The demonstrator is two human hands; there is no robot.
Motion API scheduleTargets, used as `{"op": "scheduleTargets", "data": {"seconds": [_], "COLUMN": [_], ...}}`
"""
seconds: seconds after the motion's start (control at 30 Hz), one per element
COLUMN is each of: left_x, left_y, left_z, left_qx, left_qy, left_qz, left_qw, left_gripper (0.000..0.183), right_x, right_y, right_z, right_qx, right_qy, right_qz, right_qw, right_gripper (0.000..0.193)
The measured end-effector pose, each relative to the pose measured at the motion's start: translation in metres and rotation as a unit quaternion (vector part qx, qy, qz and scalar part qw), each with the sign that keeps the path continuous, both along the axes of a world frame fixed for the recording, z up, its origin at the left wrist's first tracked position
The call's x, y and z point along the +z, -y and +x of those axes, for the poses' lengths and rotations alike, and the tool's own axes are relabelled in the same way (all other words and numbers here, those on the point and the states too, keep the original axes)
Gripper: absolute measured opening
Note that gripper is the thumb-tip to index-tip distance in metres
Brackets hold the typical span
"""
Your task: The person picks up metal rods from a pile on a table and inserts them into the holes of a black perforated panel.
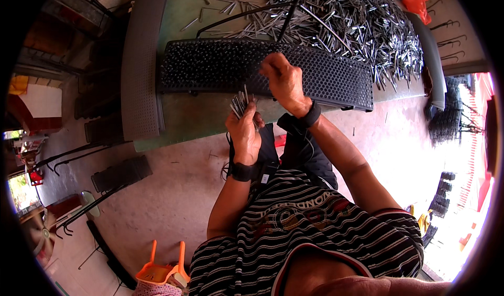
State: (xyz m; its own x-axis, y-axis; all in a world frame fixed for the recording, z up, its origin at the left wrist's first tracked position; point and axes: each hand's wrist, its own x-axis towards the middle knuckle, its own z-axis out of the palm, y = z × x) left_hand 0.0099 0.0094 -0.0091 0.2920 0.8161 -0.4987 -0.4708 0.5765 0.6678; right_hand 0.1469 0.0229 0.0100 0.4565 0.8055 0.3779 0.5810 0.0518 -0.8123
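My left hand (244, 130) is shut on a bundle of thin metal pins (240, 103), held upright just in front of the table edge. My right hand (282, 81) reaches over a long black perforated panel (210, 65) lying across the green table (184, 117); its fingertips pinch at the panel's near middle, and I cannot tell whether a pin is between them. A large heap of loose metal pins (357, 23) lies behind the panel. Both wrists wear black bands.
A grey perforated panel (139, 60) lies on the table's left end. Black panels and bent rods (105, 175) rest on the floor at left. An orange plastic stool (163, 270) stands near my left side. Stacked black parts (446, 117) are at right.
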Motion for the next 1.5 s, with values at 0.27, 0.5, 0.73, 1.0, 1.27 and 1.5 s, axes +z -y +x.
{"op": "scheduleTargets", "data": {"seconds": [0.27,0.5,0.73,1.0,1.27,1.5], "left_x": [0.005,0.000,-0.005,0.003,0.010,0.002], "left_y": [0.001,0.007,0.003,-0.002,-0.004,-0.002], "left_z": [0.001,0.004,-0.004,-0.011,-0.005,-0.006], "left_qx": [-0.013,-0.031,0.005,0.015,0.000,0.027], "left_qy": [-0.018,-0.018,-0.004,-0.034,-0.037,0.026], "left_qz": [0.006,0.013,0.000,-0.034,-0.009,-0.008], "left_qw": [1.000,0.999,1.000,0.999,0.999,0.999], "left_gripper": [0.009,0.013,0.013,0.012,0.016,0.020], "right_x": [0.016,0.019,0.011,-0.002,0.010,0.018], "right_y": [0.010,0.009,0.000,0.000,0.020,0.011], "right_z": [-0.005,0.002,-0.009,-0.006,-0.013,-0.017], "right_qx": [0.000,0.029,-0.002,0.043,0.136,0.000], "right_qy": [0.128,-0.197,-0.092,0.158,-0.030,-0.142], "right_qz": [-0.083,-0.099,0.013,-0.009,-0.163,-0.002], "right_qw": [0.988,0.975,0.996,0.986,0.977,0.990], "right_gripper": [0.012,0.011,0.010,0.006,0.013,0.010]}}
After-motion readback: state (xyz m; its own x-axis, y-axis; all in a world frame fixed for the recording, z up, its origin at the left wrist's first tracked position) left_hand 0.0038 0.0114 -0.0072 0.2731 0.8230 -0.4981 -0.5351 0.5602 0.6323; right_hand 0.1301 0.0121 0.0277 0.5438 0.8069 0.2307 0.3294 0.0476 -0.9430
